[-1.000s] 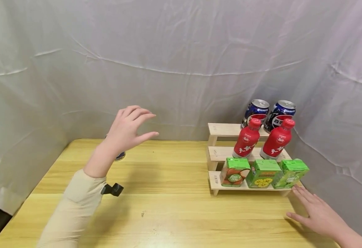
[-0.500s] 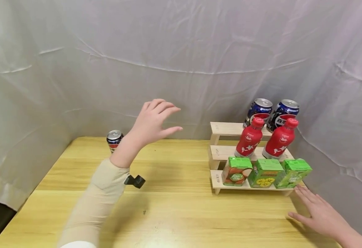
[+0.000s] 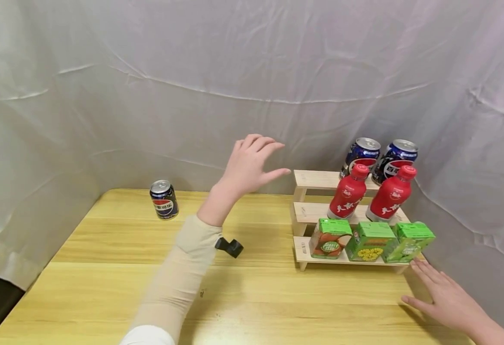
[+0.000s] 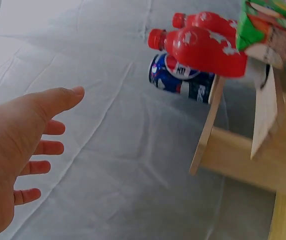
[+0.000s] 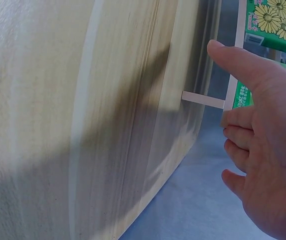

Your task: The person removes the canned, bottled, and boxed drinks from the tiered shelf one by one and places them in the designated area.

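My left hand [image 3: 252,165] hovers above the table, left of the wooden three-step shelf [image 3: 316,179], fingers loosely bent and thumb apart, holding nothing. My right hand [image 3: 448,297] is near the shelf's front right corner with its fingers extended; whether the fingertips touch the shelf I cannot tell. Cola cans [image 3: 362,153] stand on the top step, red bottles [image 3: 347,191] on the middle one. Along the bottom step are green-topped drink cartons [image 3: 369,242]. A lone cola can [image 3: 164,200] stands upright on the table at the back left.
The wooden table [image 3: 105,287] ends at grey cloth [image 3: 217,86] hung behind it and along both sides. The cloth on the right runs close beside the shelf. A black clip [image 3: 230,246] sticks out from my left sleeve.
My left hand has moved right through the air toward the shelf, uncovering the lone cola can behind the arm. My right hand has stayed nearly still.
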A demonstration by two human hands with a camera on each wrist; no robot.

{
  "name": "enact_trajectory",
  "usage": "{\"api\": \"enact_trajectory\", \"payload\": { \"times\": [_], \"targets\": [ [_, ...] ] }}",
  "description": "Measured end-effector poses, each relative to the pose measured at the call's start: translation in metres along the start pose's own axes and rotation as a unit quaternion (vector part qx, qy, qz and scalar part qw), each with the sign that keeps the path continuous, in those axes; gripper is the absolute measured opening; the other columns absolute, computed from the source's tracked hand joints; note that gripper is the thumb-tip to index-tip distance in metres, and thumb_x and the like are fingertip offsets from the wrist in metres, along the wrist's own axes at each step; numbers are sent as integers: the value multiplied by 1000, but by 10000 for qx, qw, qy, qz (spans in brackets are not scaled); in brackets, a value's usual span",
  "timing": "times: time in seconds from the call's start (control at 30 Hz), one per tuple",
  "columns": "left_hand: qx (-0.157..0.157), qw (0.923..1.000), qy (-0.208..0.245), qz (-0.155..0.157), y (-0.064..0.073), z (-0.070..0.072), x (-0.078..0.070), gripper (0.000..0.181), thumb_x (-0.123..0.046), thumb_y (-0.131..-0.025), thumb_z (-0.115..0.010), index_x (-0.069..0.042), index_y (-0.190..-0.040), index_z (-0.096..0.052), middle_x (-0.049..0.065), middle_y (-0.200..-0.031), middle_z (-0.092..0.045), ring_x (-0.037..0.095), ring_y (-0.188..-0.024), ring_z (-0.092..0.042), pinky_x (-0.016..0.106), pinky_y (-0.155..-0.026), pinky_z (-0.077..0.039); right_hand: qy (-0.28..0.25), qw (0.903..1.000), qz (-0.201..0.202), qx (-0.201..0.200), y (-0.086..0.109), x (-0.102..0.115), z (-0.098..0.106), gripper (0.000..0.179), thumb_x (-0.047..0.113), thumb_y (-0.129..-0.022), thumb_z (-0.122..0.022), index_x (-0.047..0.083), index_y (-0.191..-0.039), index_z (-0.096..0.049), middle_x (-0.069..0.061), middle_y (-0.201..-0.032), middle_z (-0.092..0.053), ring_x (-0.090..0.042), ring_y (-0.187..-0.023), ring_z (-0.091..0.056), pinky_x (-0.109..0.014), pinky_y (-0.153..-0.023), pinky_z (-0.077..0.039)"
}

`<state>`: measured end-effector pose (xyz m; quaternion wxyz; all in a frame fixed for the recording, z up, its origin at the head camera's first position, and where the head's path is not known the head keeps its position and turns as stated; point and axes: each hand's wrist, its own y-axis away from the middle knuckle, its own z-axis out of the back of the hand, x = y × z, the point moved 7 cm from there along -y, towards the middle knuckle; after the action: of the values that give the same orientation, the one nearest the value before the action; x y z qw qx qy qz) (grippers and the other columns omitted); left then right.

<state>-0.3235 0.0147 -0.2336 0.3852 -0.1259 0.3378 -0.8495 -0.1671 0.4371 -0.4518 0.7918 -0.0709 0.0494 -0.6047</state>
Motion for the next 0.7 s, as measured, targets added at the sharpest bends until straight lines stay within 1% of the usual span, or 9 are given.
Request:
{"api": "enact_trajectory", "payload": {
  "times": [0.07, 0.1, 0.17, 0.23, 0.3, 0.33, 0.4, 0.6, 0.7],
  "targets": [
    [11, 9999, 113, 126, -6, -6, -3, 59, -62, -85, -63, -24, -131, -59, -3, -131, -60, 20, -124, -47, 42, -97, -38, -102, 9998, -67, 129, 0, -2, -2, 89, 47, -85, -69, -9, -145, -34, -31, -155, -25, -3, -144, 22, -14, -104, 26],
    [1, 9997, 182, 183, -8, -9, -5, 59, -61, -85, -62, -25, -131, -59, -3, -131, -60, 20, -124, -47, 42, -97, -38, -131, 9998, -84, 152, 1, -2, -3, 89, 47, -85, -69, -9, -146, -34, -31, -155, -25, -9, -147, 19, -15, -105, 26],
    [-16, 9991, 304, 290, -13, -14, -8, 59, -62, -86, -62, -25, -132, -59, -4, -131, -60, 20, -124, -47, 42, -96, -38, -151, 9996, -116, 196, 1, -2, -3, 89, 47, -86, -68, -9, -146, -33, -32, -154, -26, -14, -149, 15, -16, -105, 26],
    [-29, 9984, 397, 400, -19, -19, -10, 60, -62, -85, -62, -25, -132, -59, -4, -132, -60, 20, -124, -47, 41, -96, -38, -152, 9997, -113, 184, 1, -1, -1, 89, 46, -86, -69, -9, -146, -34, -32, -153, -27, -12, -149, 16, -16, -106, 26],
    [1, 9976, 460, 516, -24, -25, -13, 61, -64, -85, -61, -26, -133, -58, -4, -133, -59, 19, -125, -47, 40, -96, -38, -68, 10000, -31, 25, 1, 1, 2, 88, 45, -84, -71, -9, -145, -36, -31, -153, -29, 8, -140, 20, -13, -105, 25],
    [36, 9972, 483, 578, -26, -27, -14, 62, -64, -85, -61, -26, -134, -58, -4, -134, -59, 19, -126, -46, 40, -97, -38, -48, 10000, -3, -23, 1, 2, 3, 88, 44, -84, -72, -9, -144, -37, -31, -153, -30, 13, -136, 20, -12, -105, 24],
    [91, 9961, 549, 686, -31, -33, -17, 63, -65, -85, -60, -27, -135, -57, -4, -135, -58, 18, -126, -46, 39, -98, -38, -40, 9999, 40, -97, 1, 3, 4, 88, 44, -83, -73, -10, -143, -38, -31, -152, -31, 17, -132, 21, -12, -105, 23],
    [209, 9914, 882, 940, -45, -51, -26, 63, -65, -85, -60, -28, -136, -55, -6, -136, -57, 17, -128, -45, 38, -99, -38, -69, 9999, 28, -116, 1, 4, 6, 88, 43, -82, -73, -10, -143, -38, -31, -151, -34, 20, -128, 21, -9, -103, 23],
    [342, 9893, 947, 1058, -53, -61, -31, 65, -67, -85, -58, -29, -137, -53, -7, -137, -56, 17, -129, -44, 39, -100, -38, -70, 9999, 45, -150, 1, 4, 7, 89, 44, -82, -74, -9, -144, -38, -31, -150, -35, 20, -129, 21, -8, -103, 22]
  ]
}}
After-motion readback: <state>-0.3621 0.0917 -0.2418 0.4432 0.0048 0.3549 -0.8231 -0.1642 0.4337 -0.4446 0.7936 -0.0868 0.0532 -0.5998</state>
